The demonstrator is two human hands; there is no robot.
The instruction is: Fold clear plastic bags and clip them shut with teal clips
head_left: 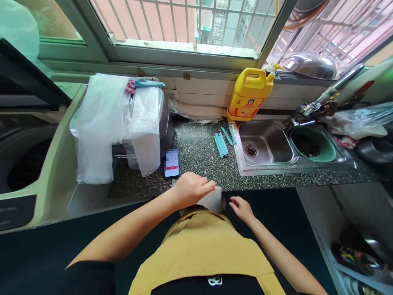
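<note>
My left hand is in front of the counter's edge, its fingers closed together. Against and below the fingertips is a white translucent plastic sheet; the exact grip is hidden behind the hand. To the right, my right hand hangs a short way from the sheet, fingers slightly curled and apart, holding nothing. Several teal sealing clips lie on the speckled counter left of the sink. A lit phone rests near the counter's front edge, just beyond my left hand.
White plastic bags drape over a dark appliance at left. A yellow jug stands behind the steel sink. One basin holds a green bowl. A washing machine is far left, and a barred window runs behind.
</note>
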